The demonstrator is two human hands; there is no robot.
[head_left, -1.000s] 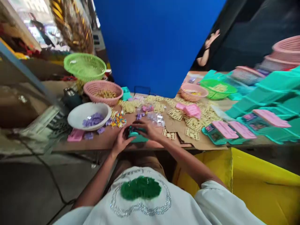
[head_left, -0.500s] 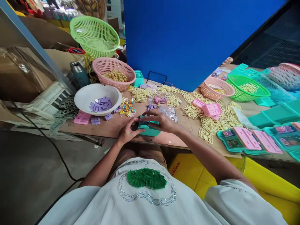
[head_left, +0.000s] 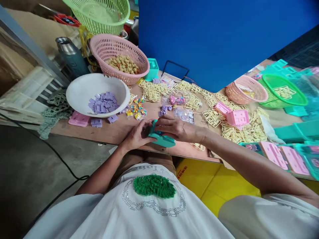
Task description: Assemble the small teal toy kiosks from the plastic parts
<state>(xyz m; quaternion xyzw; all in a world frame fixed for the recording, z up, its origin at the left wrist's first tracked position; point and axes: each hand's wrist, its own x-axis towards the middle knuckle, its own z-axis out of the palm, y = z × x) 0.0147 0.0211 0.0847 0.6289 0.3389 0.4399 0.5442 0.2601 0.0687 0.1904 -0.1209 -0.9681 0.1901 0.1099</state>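
Note:
A small teal plastic box-like part [head_left: 163, 140] is at the front edge of the table, between my two hands. My left hand [head_left: 136, 135] grips its left end, thumb along the near side. From above, my right hand [head_left: 178, 128] reaches over it with bent fingers at its top; whether they pinch a smaller piece is hidden. Just beyond lie small purple parts [head_left: 164, 109], clear plastic bags [head_left: 183, 115] and colourful little bagged pieces [head_left: 136, 109].
At left stand a white bowl [head_left: 74, 91] of purple parts, a pink basket [head_left: 99, 54] of tan pieces and a flask [head_left: 71, 56]. Cream frames [head_left: 152, 91] spread across the table. A blue panel [head_left: 211, 39] rises behind; pink-and-teal cases [head_left: 274, 155] lie at right.
The view has tilted down and come closer to the table. Both hands stay on the teal part, which now sits tilted, its right end lower. My right forearm reaches in from farther right.

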